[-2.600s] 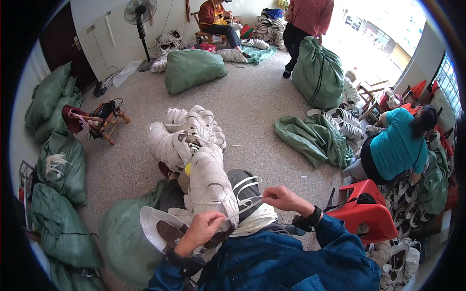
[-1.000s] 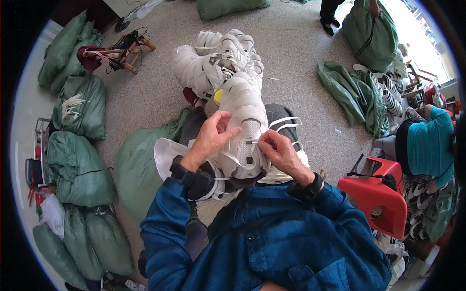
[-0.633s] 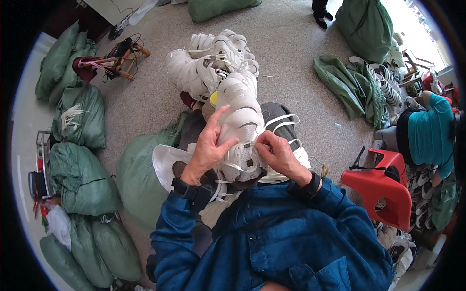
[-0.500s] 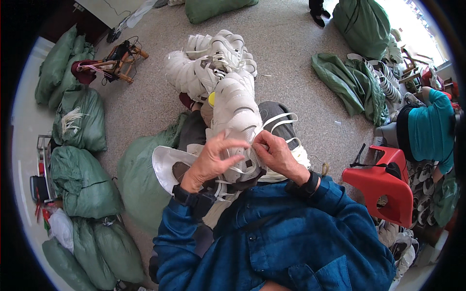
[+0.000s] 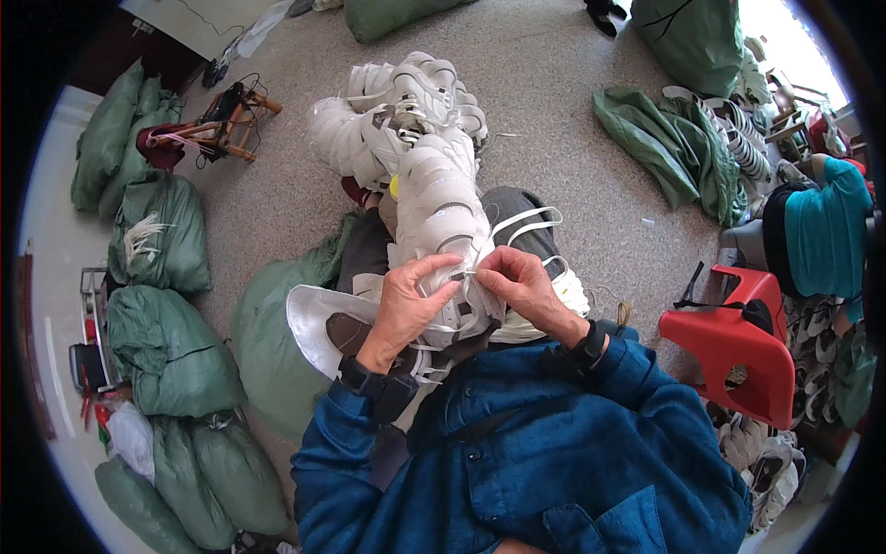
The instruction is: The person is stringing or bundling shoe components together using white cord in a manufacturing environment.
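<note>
Stacked white shoe uppers [image 5: 445, 198] lie nested in a long row across my lap, running away from me. At the near end of the row, my left hand [image 5: 406, 300] brings thumb and index finger together at a white shoelace. My right hand [image 5: 524, 284] pinches the same lace from the other side, its fingertips almost touching those of the left. Loose lace loops [image 5: 524, 222] stick out to the right of the row. A bundle of pale laces [image 5: 565, 297] rests beside my right wrist. The exact spot where the fingertips meet is partly hidden.
More stacked uppers [image 5: 346, 138] stand on the floor beyond my knees. Green sacks [image 5: 171, 351] line the left wall, with a wooden stool [image 5: 226, 120] behind them. A red plastic stool [image 5: 734, 346] stands at right, near a person in a teal top [image 5: 824, 231].
My left thumb and index finger, spread apart before, have come in to the lace beside the right fingertips. The right hand stays pinched, shifted only slightly.
</note>
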`<state>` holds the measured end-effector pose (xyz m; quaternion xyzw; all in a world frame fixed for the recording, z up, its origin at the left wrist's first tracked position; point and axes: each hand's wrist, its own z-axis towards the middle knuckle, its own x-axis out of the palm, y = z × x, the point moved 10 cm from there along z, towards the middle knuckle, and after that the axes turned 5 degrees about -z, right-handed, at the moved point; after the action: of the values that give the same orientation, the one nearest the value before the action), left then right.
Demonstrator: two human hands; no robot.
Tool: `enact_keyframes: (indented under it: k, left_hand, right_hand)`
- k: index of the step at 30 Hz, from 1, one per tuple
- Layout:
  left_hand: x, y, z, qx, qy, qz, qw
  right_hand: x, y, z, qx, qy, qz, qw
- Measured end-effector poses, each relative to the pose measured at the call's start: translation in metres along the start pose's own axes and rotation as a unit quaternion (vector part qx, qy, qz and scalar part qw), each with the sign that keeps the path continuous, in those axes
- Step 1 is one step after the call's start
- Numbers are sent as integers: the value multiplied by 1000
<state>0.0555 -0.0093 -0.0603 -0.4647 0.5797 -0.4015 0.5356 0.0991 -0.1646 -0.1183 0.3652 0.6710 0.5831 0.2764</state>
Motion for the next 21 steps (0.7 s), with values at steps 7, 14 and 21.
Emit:
enact_keyframes:
  k: [7,14,21]
  left_hand:
    - [2,13,2,-38,-26,-47,998]
    - [3,20,3,-47,-70,-67,994]
    - [3,24,3,-59,-90,-60,992]
  right_hand:
    - [2,-3,0,11,26,47,998]
    - [0,-2,1,4,3,-1,1000]
    - [0,-4,2,20,-9,-11,1000]
